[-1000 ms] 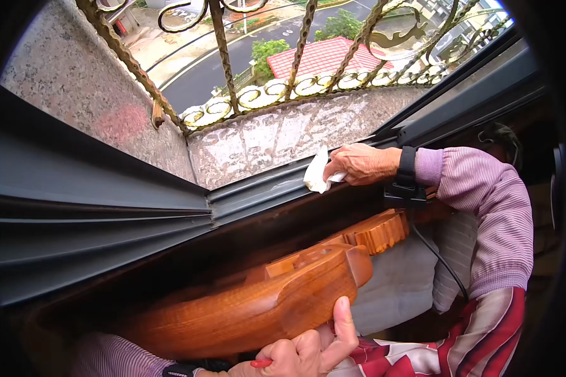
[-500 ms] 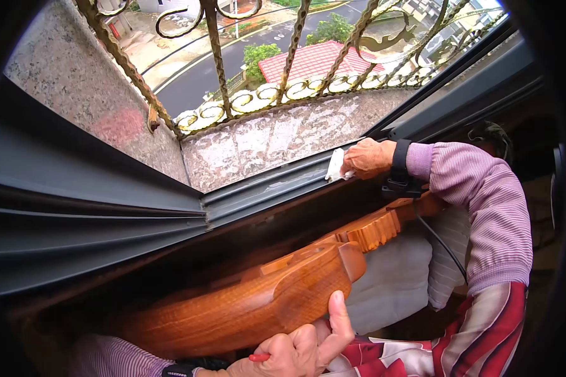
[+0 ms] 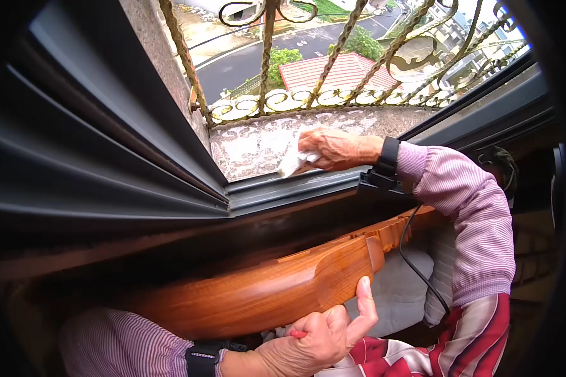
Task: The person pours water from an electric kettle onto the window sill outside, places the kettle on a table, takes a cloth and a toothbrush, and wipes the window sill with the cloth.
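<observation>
My right hand [image 3: 339, 149] is closed around a crumpled white cloth [image 3: 290, 162], whose loose end hangs at the dark window track [image 3: 270, 192]. A black strap circles that wrist, with a black device below it. Lower down, my left hand [image 3: 327, 333] has its fingers curled, and a small red thing [image 3: 298, 333] peeks out between them. I cannot tell what the red thing is. One finger of this hand stretches up against the polished wooden furniture piece [image 3: 258, 292], probably a chair back or armrest. A dark band sits on the left wrist.
Beyond the track lies a stained stone ledge [image 3: 245, 147] with a twisted metal grille [image 3: 267, 60] over a street far below. Dark window frame profiles [image 3: 119, 125] fill the left. A grey cushion [image 3: 405, 292] lies behind the wood, and a black cable [image 3: 421, 273] hangs near my right arm.
My right hand has moved left along the track with the white cloth. The view has shifted and turned a little; my left hand still rests against the wood with the red thing.
</observation>
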`<state>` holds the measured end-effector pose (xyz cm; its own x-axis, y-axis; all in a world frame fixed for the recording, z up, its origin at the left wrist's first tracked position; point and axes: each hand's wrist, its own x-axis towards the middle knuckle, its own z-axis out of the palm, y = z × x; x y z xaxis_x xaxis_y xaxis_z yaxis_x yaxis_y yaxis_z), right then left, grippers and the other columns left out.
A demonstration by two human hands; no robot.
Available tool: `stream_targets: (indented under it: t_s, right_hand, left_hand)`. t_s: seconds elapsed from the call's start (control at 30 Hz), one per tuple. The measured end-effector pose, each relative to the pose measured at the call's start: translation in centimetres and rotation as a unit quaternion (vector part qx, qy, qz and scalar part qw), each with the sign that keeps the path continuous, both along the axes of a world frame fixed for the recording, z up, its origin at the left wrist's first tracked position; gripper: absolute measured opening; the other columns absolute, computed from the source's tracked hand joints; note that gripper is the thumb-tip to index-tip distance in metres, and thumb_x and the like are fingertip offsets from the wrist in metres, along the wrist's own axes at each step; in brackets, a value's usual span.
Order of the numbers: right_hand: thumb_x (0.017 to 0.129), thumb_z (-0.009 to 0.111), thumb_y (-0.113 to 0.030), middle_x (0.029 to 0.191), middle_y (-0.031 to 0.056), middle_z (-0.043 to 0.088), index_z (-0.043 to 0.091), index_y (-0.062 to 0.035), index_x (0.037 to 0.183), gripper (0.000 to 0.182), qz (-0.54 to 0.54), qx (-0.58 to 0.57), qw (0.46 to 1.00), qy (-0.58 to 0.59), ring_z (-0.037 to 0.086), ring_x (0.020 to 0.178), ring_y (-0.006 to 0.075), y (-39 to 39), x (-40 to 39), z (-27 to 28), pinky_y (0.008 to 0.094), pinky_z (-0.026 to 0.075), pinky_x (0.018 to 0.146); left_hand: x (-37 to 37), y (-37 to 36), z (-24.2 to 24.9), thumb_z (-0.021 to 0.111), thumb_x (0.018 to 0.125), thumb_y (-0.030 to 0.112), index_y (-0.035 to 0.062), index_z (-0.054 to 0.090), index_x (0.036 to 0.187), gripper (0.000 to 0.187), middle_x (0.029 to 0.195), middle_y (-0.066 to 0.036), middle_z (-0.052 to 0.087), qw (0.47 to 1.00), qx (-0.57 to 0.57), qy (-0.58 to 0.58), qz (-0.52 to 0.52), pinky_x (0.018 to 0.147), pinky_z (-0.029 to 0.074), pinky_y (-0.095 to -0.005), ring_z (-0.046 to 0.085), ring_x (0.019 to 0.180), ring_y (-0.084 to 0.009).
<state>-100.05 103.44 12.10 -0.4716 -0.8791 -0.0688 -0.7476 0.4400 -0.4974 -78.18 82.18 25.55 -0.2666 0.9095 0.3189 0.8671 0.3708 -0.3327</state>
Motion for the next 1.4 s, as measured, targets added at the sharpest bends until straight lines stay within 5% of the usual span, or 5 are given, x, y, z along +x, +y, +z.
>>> stream_targets:
  t_s: [0.3,0.57,0.7,1.03,1.4]
  right_hand:
    - [0.084,0.053,-0.012,0.113,0.0119,0.060,0.052,-0.0070,0.118,0.035,0.180,0.029,0.983,0.023,0.056,0.097,0.0300,-7.6,2.8,-5.1,0.0394,0.042,0.088]
    - [0.076,0.056,-0.012,0.066,0.0172,0.059,0.060,-0.0085,0.092,0.016,0.065,0.170,0.982,0.043,0.062,0.065,0.0334,4.7,2.7,-3.9,0.0438,0.048,0.057]
    - [0.071,0.058,-0.011,0.068,0.0184,0.061,0.062,-0.0049,0.081,0.012,0.051,0.343,0.938,0.015,0.063,0.068,0.0341,8.9,1.1,-3.0,0.0441,0.050,0.060]
    - [0.084,0.060,-0.018,0.080,0.0212,0.062,0.056,-0.0014,0.094,0.020,0.006,-0.059,0.996,-0.062,0.062,0.077,0.0373,-5.8,-0.1,-2.9,0.0444,0.048,0.067]
    - [0.081,0.049,-0.013,0.077,0.0180,0.062,0.054,-0.0046,0.099,0.020,0.081,0.052,0.992,0.083,0.061,0.076,0.0360,-7.8,1.6,-6.9,0.0447,0.048,0.068]
  left_hand:
    - [0.4,0.2,-2.0,0.052,0.068,0.004,0.0003,0.064,0.089,0.025,0.097,-0.002,0.064,0.998,0.014,0.060,-0.003,0.035,0.016,-0.0247,0.029,0.041,-0.0066]
    - [0.9,0.0,-0.5,0.051,0.073,0.010,-0.0086,0.063,0.093,0.029,0.112,-0.015,0.058,0.997,0.047,0.014,0.055,0.041,0.027,-0.0289,0.039,0.051,-0.0117]
    - [0.7,-0.2,-0.6,0.050,0.073,0.011,-0.0098,0.062,0.098,0.035,0.108,-0.015,0.059,0.998,0.045,-0.030,0.025,0.042,0.028,-0.0294,0.038,0.051,-0.0117]
    - [0.8,-0.3,-0.1,0.049,0.075,0.014,-0.0066,0.060,0.104,0.038,0.102,-0.013,0.060,0.999,0.000,-0.034,0.033,0.041,0.028,-0.0290,0.037,0.051,-0.0119]
    - [-0.2,-0.3,-1.6,0.052,0.068,0.005,0.0002,0.066,0.091,0.027,0.100,-0.003,0.064,0.992,-0.059,0.100,-0.047,0.035,0.016,-0.0257,0.030,0.042,-0.0068]
